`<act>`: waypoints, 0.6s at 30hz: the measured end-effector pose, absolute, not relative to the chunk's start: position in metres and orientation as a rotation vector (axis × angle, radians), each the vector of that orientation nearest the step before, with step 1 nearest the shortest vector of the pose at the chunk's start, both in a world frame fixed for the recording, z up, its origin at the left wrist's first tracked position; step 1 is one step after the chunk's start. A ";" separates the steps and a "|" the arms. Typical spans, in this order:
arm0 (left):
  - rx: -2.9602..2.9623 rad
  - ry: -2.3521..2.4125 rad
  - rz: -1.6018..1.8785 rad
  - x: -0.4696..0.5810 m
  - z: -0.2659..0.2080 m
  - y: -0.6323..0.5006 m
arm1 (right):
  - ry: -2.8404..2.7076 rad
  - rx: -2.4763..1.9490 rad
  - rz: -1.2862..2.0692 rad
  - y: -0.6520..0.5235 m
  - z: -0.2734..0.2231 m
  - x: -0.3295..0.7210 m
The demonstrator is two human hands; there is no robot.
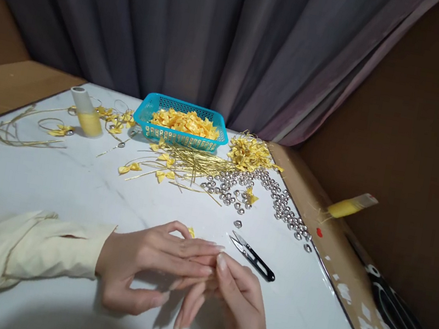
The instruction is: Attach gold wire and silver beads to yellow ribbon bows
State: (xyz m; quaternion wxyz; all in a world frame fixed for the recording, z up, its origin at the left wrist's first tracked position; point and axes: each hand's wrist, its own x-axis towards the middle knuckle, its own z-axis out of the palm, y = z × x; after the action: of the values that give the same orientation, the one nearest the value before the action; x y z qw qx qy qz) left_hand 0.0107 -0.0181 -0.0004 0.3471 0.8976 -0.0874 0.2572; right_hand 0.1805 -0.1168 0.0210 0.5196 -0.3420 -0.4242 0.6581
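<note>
My left hand reaches across from the left, its fingers stretched out and its thumb apart. Those fingertips meet my right hand, whose thumb presses against its curled fingers; whatever lies in that pinch is hidden. A small yellow piece peeks out just behind my left fingers; whether they touch it I cannot tell. Thread snips with black handles rest beside my right hand. Beyond them a single silver heart-shaped bead sits in front of many others. Yellow ribbon bows lie farther back.
A blue basket of yellow bows stands at the back, with gold cords before it and a bow pile beside it. Yellow-filled bottles stand left and right. Large scissors lie past the right edge.
</note>
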 end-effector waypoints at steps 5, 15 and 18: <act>2.309 -0.208 0.651 0.010 0.004 -0.017 | -0.992 -0.834 1.601 -0.117 0.024 0.180; 2.280 -0.204 0.612 0.009 0.003 -0.018 | -0.976 -0.891 1.563 -0.117 0.027 0.177; 2.273 -0.203 0.604 0.008 0.004 -0.018 | -0.990 -0.878 1.570 -0.117 0.025 0.179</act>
State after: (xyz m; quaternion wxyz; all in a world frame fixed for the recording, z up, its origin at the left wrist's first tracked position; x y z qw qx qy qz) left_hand 0.0081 -0.0179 0.0035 0.3804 0.8905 -0.0796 0.2365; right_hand 0.1787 -0.1172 0.0251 0.5178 -0.3657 -0.4124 0.6543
